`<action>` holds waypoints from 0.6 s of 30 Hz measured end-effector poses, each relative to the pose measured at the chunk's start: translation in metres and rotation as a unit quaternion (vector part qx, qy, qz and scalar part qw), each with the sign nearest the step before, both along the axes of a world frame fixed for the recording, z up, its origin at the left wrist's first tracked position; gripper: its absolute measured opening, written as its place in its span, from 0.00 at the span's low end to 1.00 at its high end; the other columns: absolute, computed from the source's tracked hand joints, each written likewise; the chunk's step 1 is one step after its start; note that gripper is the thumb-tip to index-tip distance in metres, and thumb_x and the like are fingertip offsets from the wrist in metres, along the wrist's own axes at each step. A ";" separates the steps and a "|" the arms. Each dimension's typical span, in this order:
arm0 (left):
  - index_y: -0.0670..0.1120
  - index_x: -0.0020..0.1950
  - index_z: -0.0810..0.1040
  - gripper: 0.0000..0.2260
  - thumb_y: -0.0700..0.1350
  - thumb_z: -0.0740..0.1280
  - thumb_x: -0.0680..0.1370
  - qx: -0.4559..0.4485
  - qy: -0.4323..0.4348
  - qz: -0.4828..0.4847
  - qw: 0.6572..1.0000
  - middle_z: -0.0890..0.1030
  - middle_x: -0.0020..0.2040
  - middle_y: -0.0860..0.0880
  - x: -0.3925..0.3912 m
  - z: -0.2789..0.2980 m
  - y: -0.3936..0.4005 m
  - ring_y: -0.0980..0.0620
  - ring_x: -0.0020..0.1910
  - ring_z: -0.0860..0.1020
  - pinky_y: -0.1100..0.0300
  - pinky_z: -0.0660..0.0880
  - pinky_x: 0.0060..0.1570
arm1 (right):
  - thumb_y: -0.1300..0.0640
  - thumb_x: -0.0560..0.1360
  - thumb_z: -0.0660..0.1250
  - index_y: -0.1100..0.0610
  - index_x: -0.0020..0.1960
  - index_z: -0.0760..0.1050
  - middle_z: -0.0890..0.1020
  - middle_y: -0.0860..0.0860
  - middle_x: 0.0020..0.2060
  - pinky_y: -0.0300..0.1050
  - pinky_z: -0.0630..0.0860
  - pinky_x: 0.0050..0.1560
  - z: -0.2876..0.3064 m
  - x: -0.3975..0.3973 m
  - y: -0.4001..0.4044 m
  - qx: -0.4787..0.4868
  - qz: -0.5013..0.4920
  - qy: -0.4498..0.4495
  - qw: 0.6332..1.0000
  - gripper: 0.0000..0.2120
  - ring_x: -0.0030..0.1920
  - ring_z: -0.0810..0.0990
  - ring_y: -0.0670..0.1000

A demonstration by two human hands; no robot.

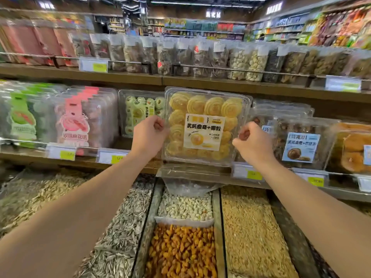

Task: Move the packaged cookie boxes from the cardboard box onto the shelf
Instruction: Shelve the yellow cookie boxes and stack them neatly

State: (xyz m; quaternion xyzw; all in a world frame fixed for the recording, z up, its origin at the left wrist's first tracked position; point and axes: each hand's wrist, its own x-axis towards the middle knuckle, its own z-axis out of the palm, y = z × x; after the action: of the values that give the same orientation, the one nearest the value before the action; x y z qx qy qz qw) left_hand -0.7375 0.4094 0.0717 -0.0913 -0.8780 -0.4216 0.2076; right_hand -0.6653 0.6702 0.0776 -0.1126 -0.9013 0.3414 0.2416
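Head view, looking forward and down at a store shelf. Clear cookie box of yellow swirl cookies standing upright on the shelf's front edge, white-and-yellow label facing out, top tucked just under the shelf board above. Left hand at the box's left edge, fingers curled, fingertips touching or pinching the plastic rim; hard to tell whether actually gripping. Right hand just beside the box's right edge, fingers curled in toward the palm, apparently not holding anything; contact with the box cannot be told. Both bare forearms reaching in from the bottom corners.

Left of the box on the same shelf: box of pale green cookies, partly behind the left hand, then pink-labelled packs and green-labelled packs. Right of it: box of dark brown cookies with a blue label, then an orange-coloured pack at the frame edge. Price tags clipped along the shelf rail. Upper shelf lined with clear bags of dried goods.

Below the shelf, open bins: sunflower seeds, white kernels, orange-brown raisins, pale flat seeds. No cardboard box in view.
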 end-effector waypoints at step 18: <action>0.49 0.46 0.75 0.06 0.42 0.71 0.76 0.014 -0.089 -0.056 0.994 0.76 0.38 0.55 -0.146 -0.072 0.041 0.58 0.37 0.73 0.62 0.68 0.37 | 0.63 0.76 0.67 0.55 0.53 0.75 0.80 0.52 0.46 0.43 0.69 0.43 -0.070 -0.135 0.018 0.010 -0.140 -0.085 0.986 0.07 0.45 0.76 0.52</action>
State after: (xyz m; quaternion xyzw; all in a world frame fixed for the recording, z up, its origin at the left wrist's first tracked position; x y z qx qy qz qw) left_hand -0.8831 0.4504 -0.0003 -0.0989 -0.8806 -0.4511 0.1057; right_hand -0.8004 0.6878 0.0073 -0.2638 -0.8973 0.2843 0.2107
